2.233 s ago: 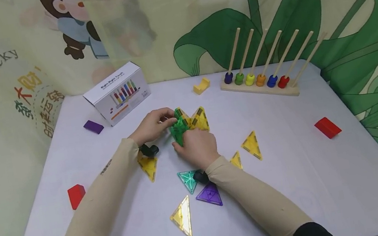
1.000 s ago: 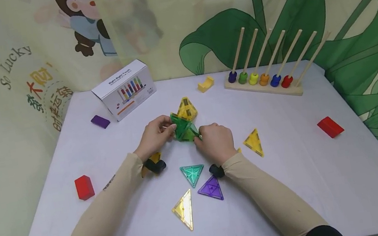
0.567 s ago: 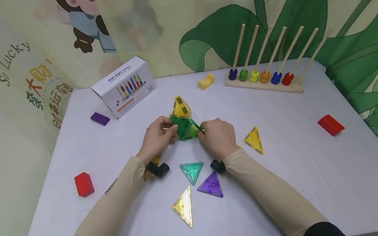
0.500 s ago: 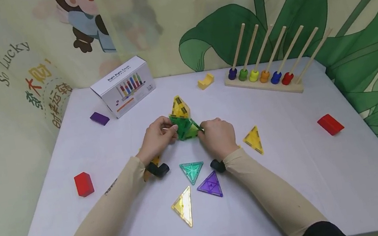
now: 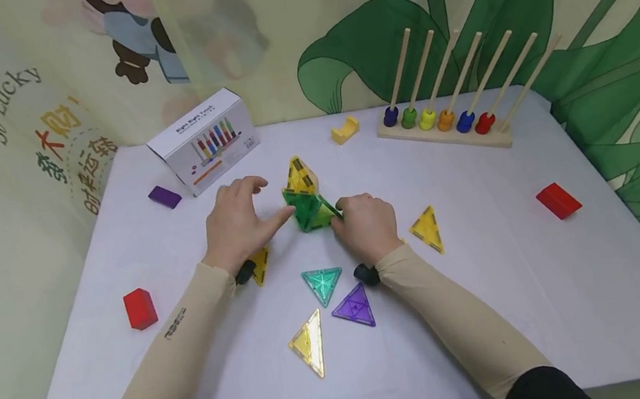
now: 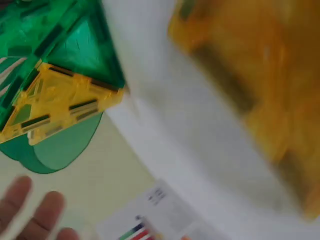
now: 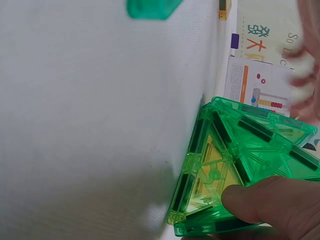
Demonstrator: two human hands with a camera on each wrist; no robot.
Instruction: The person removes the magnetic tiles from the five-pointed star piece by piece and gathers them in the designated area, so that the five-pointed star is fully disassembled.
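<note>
Green triangular magnetic tiles [image 5: 304, 210] stand joined at the table's middle, with yellow magnetic tiles [image 5: 299, 176] attached on their far side. My right hand [image 5: 368, 225] pinches a green tile on the right of this structure; in the right wrist view its thumb [image 7: 260, 197] presses on the tile's face. My left hand [image 5: 239, 226] is spread to the left, thumb tip by the green tiles and fingers lifted away. Loose triangles lie nearer: teal [image 5: 324, 285], purple [image 5: 354, 307] and pale yellow [image 5: 310, 346]. Another yellow tile [image 5: 261, 264] sits beside my left wrist.
At the back left stands a white printed box [image 5: 207, 144]; a wooden peg stand [image 5: 444, 131] with coloured beads is at the back right. Around lie a yellow block [image 5: 344, 130], a purple block [image 5: 165, 197], red blocks [image 5: 140, 309] and a loose yellow tile [image 5: 428, 231].
My left hand has let go of the green tiles and moved left, its fingers spreading. My right hand moved right earlier and keeps its pinch. The yellow tiles have folded into a peak.
</note>
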